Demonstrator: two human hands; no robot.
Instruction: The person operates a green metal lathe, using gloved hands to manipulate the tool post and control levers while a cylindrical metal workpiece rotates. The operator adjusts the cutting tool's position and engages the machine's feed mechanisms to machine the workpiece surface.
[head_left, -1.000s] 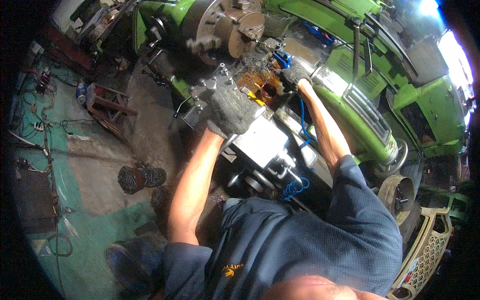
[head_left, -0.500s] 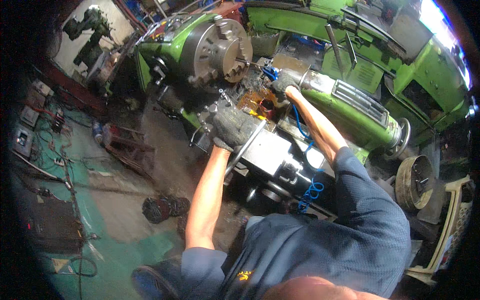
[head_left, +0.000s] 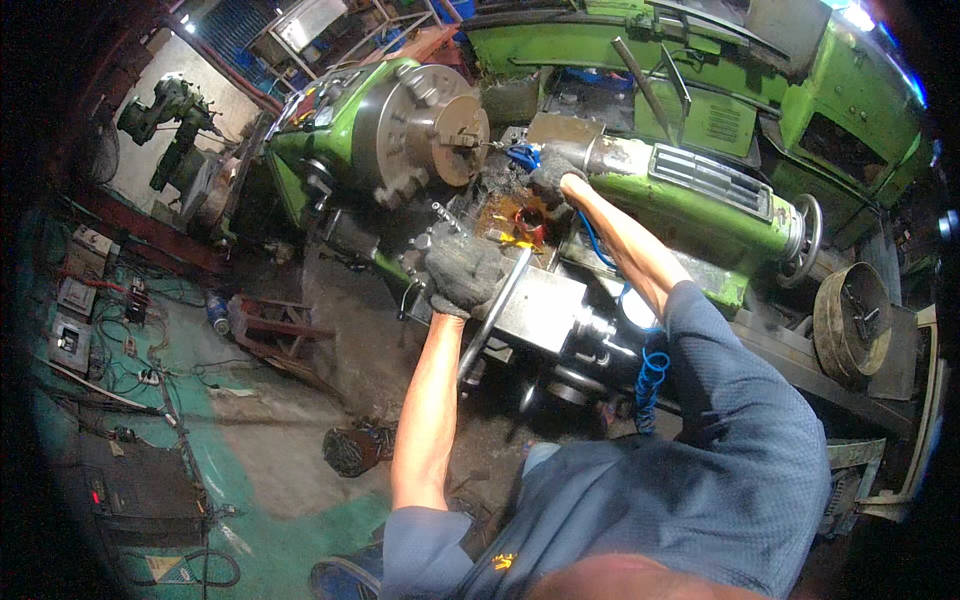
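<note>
My left hand (head_left: 462,272), in a dark grey work glove, lies over the tool post (head_left: 437,240) of a green lathe, beside a long metal bar handle (head_left: 493,315). Its fingertips are partly hidden. In its dark glove, my right hand (head_left: 560,177) is closed round a blue air blow gun (head_left: 523,156), whose thin nozzle points left at the chuck. A blue coiled hose (head_left: 651,380) runs down from under that arm. The big round chuck (head_left: 405,110) carries a lighter round workpiece (head_left: 452,165). Below the gun, a red round container (head_left: 530,222) sits by metal shavings.
To the right stand the green tailstock (head_left: 690,200) and its handwheel (head_left: 803,240). A round tub (head_left: 850,320) with metal pieces is beyond them. At left, a rusty metal frame (head_left: 285,325) and cables lie on the floor. Another green machine (head_left: 735,125) stands behind.
My view has shifted, so the lathe sits differently in the picture. The blue gun shows more fully at the chuck, with my right hand still on it. My left hand stays at the tool post.
</note>
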